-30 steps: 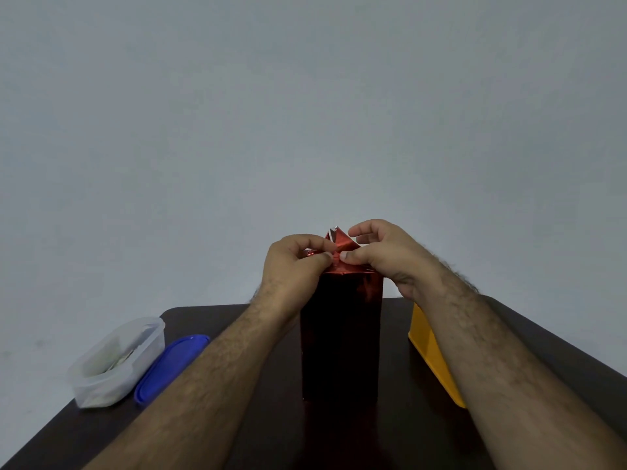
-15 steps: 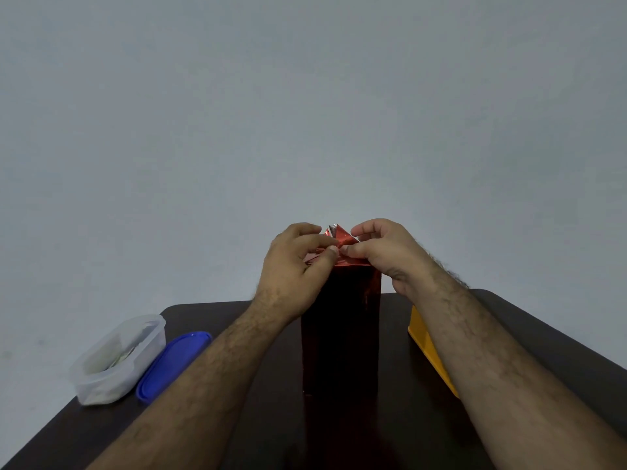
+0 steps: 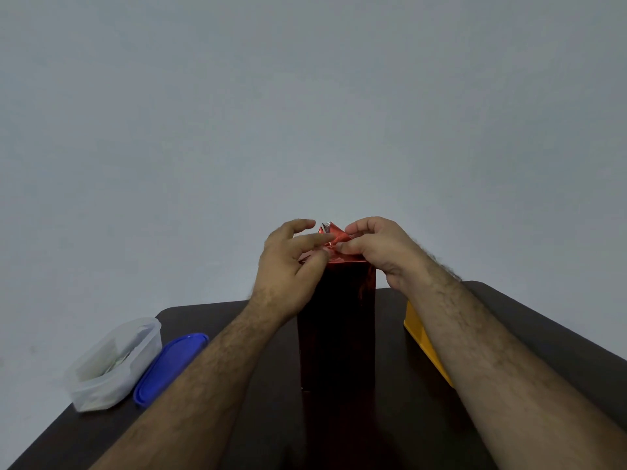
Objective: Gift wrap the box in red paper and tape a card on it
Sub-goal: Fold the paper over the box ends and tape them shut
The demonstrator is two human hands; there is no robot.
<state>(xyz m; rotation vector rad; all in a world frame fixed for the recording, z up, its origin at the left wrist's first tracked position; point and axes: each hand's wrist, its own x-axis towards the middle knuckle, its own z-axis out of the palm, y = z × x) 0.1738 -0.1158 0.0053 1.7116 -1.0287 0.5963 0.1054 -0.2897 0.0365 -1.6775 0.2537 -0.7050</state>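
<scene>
Head view. One box (image 3: 336, 327) stood upright near the middle of the dark surface (image 3: 543, 334), already covered in red paper (image 3: 334, 237). The count of other items was one clear plastic container (image 3: 112, 364), one blue lid (image 3: 169, 368) and one yellow object (image 3: 425, 340). No card could be made out.

My two forearms entered from the lower edge and converged on the top of the box. My left hand (image 3: 288, 266) sat at the upper left corner of the box, wrist bent slightly inward. Its upper fingers (image 3: 298, 225) were extended and loosely spread above the paper, apart from it. Its lower fingers and thumb reached onto the folded paper at the top edge; I could not tell whether they pinched it or only pressed it.

My right hand (image 3: 380, 249) sat at the upper right corner, fingers curled inward. Its thumb and forefinger pinched the gathered red paper just beside the peak of the fold.

The paper rose to a crumpled point between both hands, with a sliver of its silver underside showing at the tip. The wrapped sides of the box below the hands appeared very dark, with a red sheen along the right edge.

The container stood at the left edge of the surface, well apart from the box. The lid lay flat just beside it, on its right. The yellow object lay to the right of the box, partly hidden behind my right forearm.
</scene>
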